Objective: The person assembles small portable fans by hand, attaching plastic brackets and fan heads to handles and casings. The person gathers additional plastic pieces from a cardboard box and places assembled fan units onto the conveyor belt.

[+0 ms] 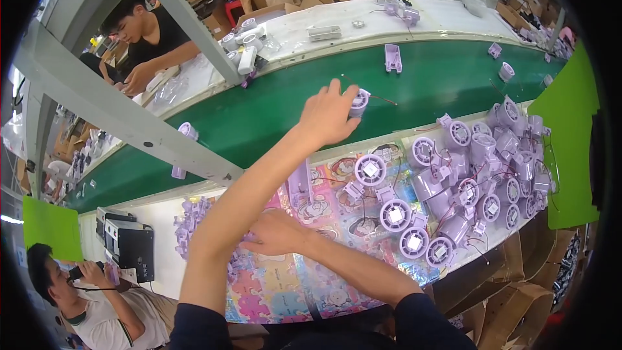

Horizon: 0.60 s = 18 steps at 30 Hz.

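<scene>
My left hand point(329, 115) reaches over the green conveyor belt point(285, 100). Its fingers and thumb are closed round a lilac round fan housing point(359, 103) with thin wires sticking out. Crossing beneath my left forearm, my right hand point(275, 233) lies low over the mat by a heap of small lilac plastic parts point(193, 223). The left forearm covers its fingertips, so what they hold, if anything, is hidden. A long lilac shell piece point(300, 185) lies just beyond my right hand.
Many lilac fan housings point(453, 185) with wires crowd the right of the colourful mat point(337, 272). A grey metal post point(129, 120) slants across the left. Lilac parts point(392, 58) lie on the belt. Cardboard boxes point(512, 304) stand lower right. Other people point(159, 32) sit at left.
</scene>
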Tool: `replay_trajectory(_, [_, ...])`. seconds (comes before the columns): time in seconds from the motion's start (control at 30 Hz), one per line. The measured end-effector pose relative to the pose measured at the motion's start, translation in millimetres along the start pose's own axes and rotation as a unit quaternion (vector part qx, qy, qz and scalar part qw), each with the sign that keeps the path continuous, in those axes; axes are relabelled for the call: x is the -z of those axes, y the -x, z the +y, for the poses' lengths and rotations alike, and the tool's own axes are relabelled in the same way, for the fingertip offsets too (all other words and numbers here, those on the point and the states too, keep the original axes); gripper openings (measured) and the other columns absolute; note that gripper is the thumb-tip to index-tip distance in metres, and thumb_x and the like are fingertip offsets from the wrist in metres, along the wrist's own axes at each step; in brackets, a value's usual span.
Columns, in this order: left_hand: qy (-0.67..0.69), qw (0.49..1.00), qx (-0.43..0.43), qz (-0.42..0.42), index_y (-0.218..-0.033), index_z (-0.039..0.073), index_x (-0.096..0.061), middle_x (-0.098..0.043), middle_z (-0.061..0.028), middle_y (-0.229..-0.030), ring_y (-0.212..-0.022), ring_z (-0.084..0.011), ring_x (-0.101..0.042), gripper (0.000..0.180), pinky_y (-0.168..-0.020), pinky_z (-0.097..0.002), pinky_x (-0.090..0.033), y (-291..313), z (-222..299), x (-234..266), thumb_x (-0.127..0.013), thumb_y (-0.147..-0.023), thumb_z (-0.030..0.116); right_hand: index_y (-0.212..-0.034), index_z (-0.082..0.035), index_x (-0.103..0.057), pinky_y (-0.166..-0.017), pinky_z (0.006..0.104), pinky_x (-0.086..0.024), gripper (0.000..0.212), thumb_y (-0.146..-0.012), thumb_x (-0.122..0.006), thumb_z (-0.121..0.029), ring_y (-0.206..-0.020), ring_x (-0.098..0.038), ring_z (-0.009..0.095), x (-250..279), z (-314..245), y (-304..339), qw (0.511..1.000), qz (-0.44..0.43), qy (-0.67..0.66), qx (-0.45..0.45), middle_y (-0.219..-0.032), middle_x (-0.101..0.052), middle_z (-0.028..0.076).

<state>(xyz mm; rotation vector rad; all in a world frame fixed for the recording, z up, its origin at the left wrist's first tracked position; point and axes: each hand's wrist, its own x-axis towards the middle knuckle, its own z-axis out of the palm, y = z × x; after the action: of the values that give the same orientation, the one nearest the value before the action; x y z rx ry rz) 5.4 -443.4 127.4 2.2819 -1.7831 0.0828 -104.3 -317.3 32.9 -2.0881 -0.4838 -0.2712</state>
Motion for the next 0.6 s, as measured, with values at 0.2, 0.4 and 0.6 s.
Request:
replay_trajectory(0.2, [-0.002, 0.999, 0.035, -0.012, -0.130, 0.017, -0.054, -0.050, -0.0220, -0.126, -0.113, -0.0409, -0.058, 0.054, -0.090, -0.0490, -0.053, -34.1, -20.4, -56.9, -0.075, -0.084, 0.034, -0.113, 0.000, -0.062, -0.090, 0.0521, -0.050, 0.033, -0.088, -0.065, -0.022, -0.103, -0.063, 0.043, 7.1, -1.6, -6.5, 0.991, 0.098, -0.093, 0.006, -0.114, -0.066, 0.024])
replay_trajectory(0.4, [0.079, 0.996, 0.028, -0.032, -0.121, 0.018, -0.059, -0.057, -0.0169, -0.108, -0.099, -0.0378, -0.063, 0.045, -0.083, -0.0476, -0.052, 17.3, -23.4, -3.5, -0.073, -0.081, 0.034, -0.113, 0.001, -0.062, -0.083, 0.0533, -0.051, 0.032, -0.086, -0.057, -0.014, -0.098, -0.062, 0.047, -9.3, 12.3, -3.3, 0.998, 0.027, -0.048, 0.021, -0.110, -0.063, 0.028])
replay_trajectory(0.6, [0.330, 0.924, 0.055, 0.185, -0.111, 0.006, -0.061, -0.064, -0.0127, -0.106, -0.094, -0.0339, -0.064, 0.045, -0.082, -0.0386, -0.052, 141.1, -2.4, 46.5, -0.071, -0.067, 0.013, -0.119, 0.000, -0.061, -0.092, 0.0521, -0.050, 0.036, -0.087, -0.057, -0.016, -0.104, -0.063, 0.043, -10.5, 13.7, -1.1, 0.995, 0.092, -0.037, 0.029, -0.119, -0.061, 0.025])
